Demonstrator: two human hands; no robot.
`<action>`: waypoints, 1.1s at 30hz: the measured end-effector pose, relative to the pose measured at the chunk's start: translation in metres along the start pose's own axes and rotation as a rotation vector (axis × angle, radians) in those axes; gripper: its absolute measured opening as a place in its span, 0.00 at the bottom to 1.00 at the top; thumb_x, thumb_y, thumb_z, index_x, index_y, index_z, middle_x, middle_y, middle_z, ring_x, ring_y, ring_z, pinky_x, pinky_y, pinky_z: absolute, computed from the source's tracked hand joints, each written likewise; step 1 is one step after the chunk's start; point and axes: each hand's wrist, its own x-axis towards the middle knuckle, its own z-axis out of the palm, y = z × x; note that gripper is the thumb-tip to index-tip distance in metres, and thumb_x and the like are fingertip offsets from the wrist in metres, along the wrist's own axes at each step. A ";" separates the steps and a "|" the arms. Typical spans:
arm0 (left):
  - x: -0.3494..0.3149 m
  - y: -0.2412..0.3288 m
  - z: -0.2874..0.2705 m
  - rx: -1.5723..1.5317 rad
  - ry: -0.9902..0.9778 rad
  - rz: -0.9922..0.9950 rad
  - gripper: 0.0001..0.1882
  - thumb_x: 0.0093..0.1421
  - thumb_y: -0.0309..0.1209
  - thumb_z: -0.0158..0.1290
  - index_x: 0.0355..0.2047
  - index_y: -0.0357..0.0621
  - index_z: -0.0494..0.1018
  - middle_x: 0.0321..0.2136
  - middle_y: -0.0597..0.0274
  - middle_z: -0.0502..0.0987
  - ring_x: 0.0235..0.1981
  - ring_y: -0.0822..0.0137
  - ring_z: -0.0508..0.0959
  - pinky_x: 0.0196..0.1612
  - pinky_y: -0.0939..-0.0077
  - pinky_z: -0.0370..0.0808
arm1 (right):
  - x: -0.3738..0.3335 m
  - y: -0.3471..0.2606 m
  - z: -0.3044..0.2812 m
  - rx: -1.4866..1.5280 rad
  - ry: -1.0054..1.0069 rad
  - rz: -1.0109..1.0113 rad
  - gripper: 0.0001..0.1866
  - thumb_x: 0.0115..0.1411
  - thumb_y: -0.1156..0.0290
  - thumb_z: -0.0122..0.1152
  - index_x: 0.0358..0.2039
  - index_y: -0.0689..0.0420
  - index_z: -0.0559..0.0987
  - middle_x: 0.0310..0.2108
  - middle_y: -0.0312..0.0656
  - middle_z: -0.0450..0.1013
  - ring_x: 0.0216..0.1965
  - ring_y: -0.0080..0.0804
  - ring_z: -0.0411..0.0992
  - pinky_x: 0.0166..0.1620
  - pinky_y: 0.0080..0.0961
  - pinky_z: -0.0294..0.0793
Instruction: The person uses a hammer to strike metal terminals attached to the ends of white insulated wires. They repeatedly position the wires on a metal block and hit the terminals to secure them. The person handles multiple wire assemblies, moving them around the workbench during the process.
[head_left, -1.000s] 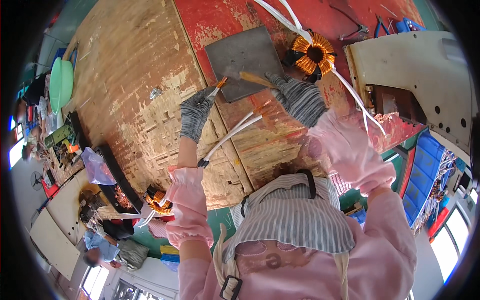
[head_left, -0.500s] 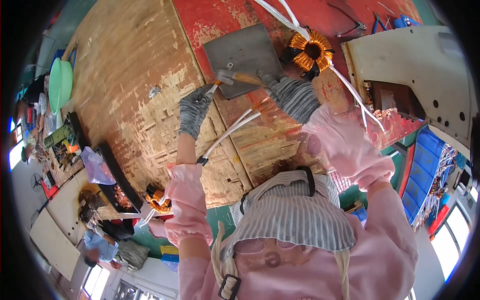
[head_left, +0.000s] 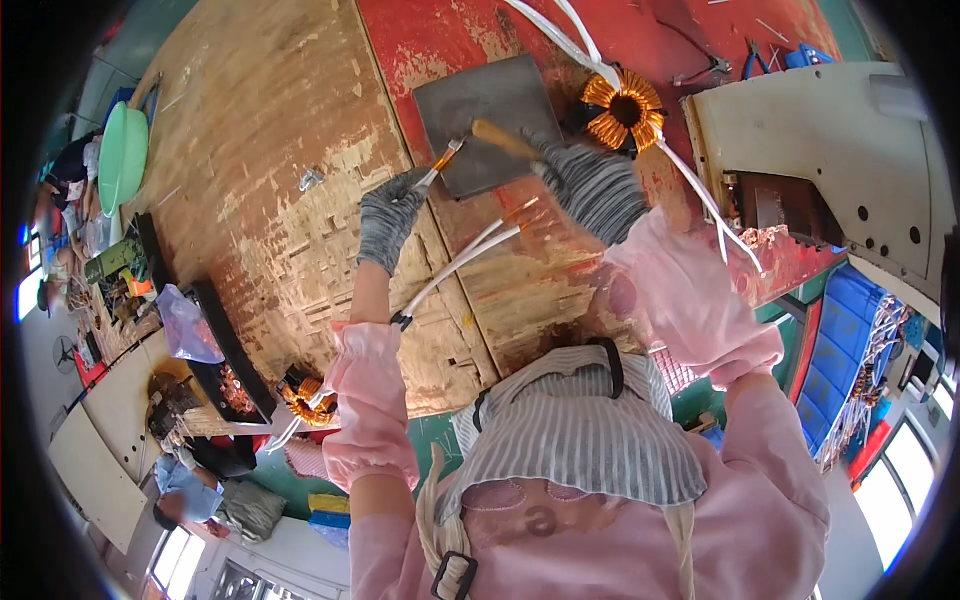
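My left hand (head_left: 388, 215), in a grey knit glove, pinches a white-sleeved wire (head_left: 430, 178) with a bare copper end. A small metal terminal lug (head_left: 455, 145) sits at the wire's tip, over the near-left part of a dark metal plate (head_left: 490, 90). My right hand (head_left: 590, 185), gloved too, grips a hammer by its wooden handle (head_left: 505, 138) above the plate. The hammer's head is blurred and cannot be made out against the plate. Close to my left forearm lie more white-sleeved wires (head_left: 465, 255) with copper ends.
Right of the plate sits a copper-wound ring coil (head_left: 625, 108) with white leads. Pliers (head_left: 755, 60) lie at the far right, before a pale metal housing (head_left: 820, 150). At left are another coil (head_left: 305, 398), a black tray (head_left: 235, 375) of copper pieces and a green basin (head_left: 122, 160).
The hammer head was down at the lug and has come away from it, with the handle now tilted up. My left hand stays nearly in place on the wire.
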 end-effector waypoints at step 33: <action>-0.041 -0.005 0.017 0.268 0.477 0.552 0.16 0.51 0.25 0.52 0.42 0.45 0.71 0.33 0.59 0.71 0.34 0.67 0.71 0.39 0.77 0.70 | -0.184 0.058 0.053 0.896 0.143 0.667 0.13 0.57 0.60 0.51 0.35 0.57 0.69 0.14 0.33 0.60 0.15 0.21 0.57 0.18 0.22 0.57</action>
